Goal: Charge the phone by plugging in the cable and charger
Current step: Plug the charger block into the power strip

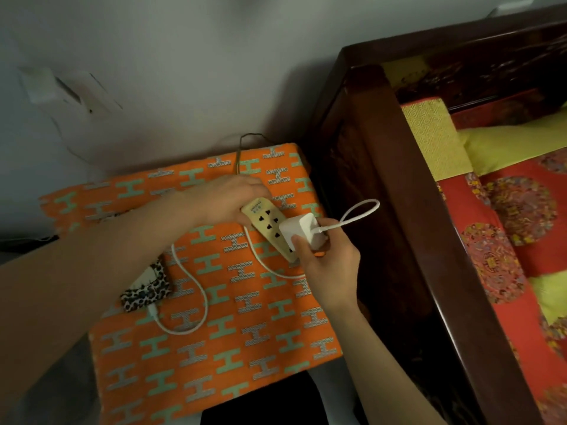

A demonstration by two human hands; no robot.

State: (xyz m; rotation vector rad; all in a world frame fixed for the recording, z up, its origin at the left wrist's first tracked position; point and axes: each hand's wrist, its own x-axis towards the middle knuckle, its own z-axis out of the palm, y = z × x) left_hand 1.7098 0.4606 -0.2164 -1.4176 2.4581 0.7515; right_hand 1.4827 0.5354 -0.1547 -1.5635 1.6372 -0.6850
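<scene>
A cream power strip [267, 223] lies on the orange patterned cloth [214, 348]. My left hand [225, 199] grips the strip's far end and holds it down. My right hand [326, 262] holds a white charger block [302, 231] against the strip's near sockets. A white cable [196, 289] loops out of the charger past my right hand, runs across the cloth and ends plugged into a phone in a leopard-print case [147, 291], which my left forearm partly covers.
A dark wooden bed frame [408, 185] stands close on the right, with red and yellow bedding [506, 240] behind it. A grey wall [184, 72] with a white fitting [43, 85] is behind the cloth. The strip's dark cord [239, 151] runs back toward the wall.
</scene>
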